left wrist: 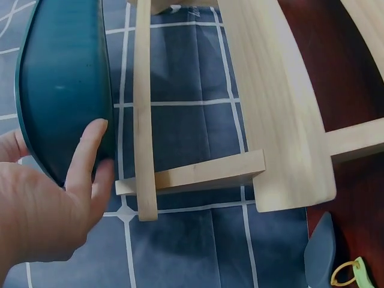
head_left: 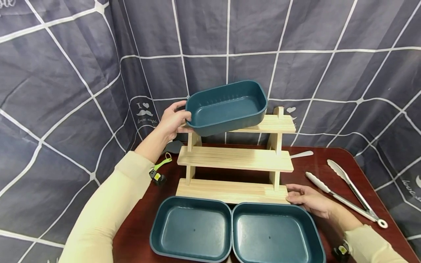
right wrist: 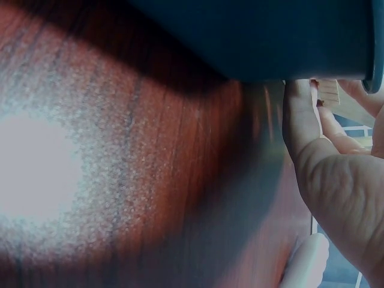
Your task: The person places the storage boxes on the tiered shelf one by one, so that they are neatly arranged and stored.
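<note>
My left hand [head_left: 174,118] grips the left end of a dark teal plastic bin [head_left: 228,106], thumb at the rim and fingers beneath. In the head view the bin is tilted, its right end higher, at the top step of a three-step wooden rack [head_left: 235,157]. The left wrist view shows a gap between the bin's underside [left wrist: 66,78] and the top board [left wrist: 144,108]. My right hand [head_left: 310,200] holds the right end of the rack's lowest board. Two more teal bins, a left one [head_left: 194,228] and a right one [head_left: 274,232], sit side by side before the rack.
Metal tongs with pale tips [head_left: 353,193] lie spread on the dark red table [head_left: 332,153] at the right. A white handle [head_left: 302,154] pokes out behind the rack. Left of it lie a green handle [head_left: 162,163] and a dark spatula head [head_left: 173,147]. Grey checked cloth [head_left: 204,33] hangs behind.
</note>
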The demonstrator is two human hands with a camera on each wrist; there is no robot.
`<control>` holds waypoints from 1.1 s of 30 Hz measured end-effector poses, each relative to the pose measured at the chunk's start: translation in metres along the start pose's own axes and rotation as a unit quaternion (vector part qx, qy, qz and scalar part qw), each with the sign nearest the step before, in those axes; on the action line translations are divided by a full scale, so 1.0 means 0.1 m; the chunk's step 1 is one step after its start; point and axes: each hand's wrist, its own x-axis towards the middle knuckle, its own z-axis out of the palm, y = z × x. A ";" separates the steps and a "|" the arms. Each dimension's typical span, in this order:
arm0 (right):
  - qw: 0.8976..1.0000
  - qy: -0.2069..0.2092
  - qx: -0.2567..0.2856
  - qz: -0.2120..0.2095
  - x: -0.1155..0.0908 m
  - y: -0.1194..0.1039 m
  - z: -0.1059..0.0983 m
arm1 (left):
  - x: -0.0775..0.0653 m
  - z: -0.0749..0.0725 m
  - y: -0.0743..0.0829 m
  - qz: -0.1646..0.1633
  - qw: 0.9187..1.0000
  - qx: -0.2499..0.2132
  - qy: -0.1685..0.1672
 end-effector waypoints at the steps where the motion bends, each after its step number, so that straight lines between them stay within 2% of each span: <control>1: 1.000 0.000 0.001 0.001 0.00 0.00 0.00 | 0.02 0.01 0.00 -0.001 1.000 0.003 -0.003; 7: 1.000 -0.004 0.007 0.001 0.00 0.01 0.00 | 0.16 0.06 -0.01 -0.012 1.000 0.009 -0.018; 16: 1.000 -0.011 0.014 0.000 -0.01 0.01 0.00 | 0.33 0.19 -0.01 0.003 0.999 0.030 -0.030; 25: 1.000 -0.006 0.011 0.002 0.00 0.01 0.00 | 0.47 0.25 0.00 0.003 0.998 0.051 -0.025; 33: 1.000 -0.004 0.009 0.004 0.00 0.01 -0.01 | 0.53 0.30 0.03 0.004 0.998 0.064 -0.020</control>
